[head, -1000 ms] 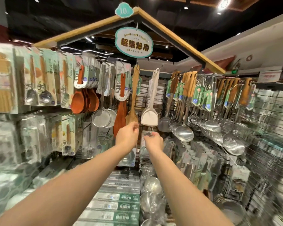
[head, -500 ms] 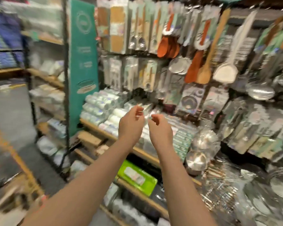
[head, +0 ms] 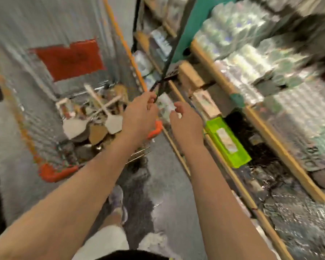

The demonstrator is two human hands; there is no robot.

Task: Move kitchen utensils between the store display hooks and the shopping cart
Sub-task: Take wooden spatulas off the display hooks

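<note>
Just left of the two hands stands the wire shopping cart with an orange rim (head: 54,173), and in its bottom lies a heap of kitchen utensils (head: 94,117): white flat-headed spatulas with pale handles crossing each other, and tan wooden spatula heads among them. The heap sits to the left of the left grip (head: 139,113) and is not touched by it. That grip hangs over the cart's right-hand edge, by an orange corner piece that shows just past the wrist.

The left grip is narrow, with fingers loosely curled toward the thumb, and nothing can be seen in it. A dark upright post of the shelving runs behind its fingertips, and the blur does not show any contact. The right grip (head: 186,124) is just beside the left, apart from it, over the aisle between cart and shelves. It is half-curled and relaxed, palm turned inward, holding nothing.

On the cart's far wall is a red rectangular panel (head: 69,59). To the right run wooden-edged store shelves (head: 281,149) with blurred wrapped goods, a lime-green flat box (head: 227,141) on a low shelf, and a teal sign panel (head: 188,25) higher up. A light-coloured shoe (head: 118,201) shows on the grey floor (head: 167,166).
</note>
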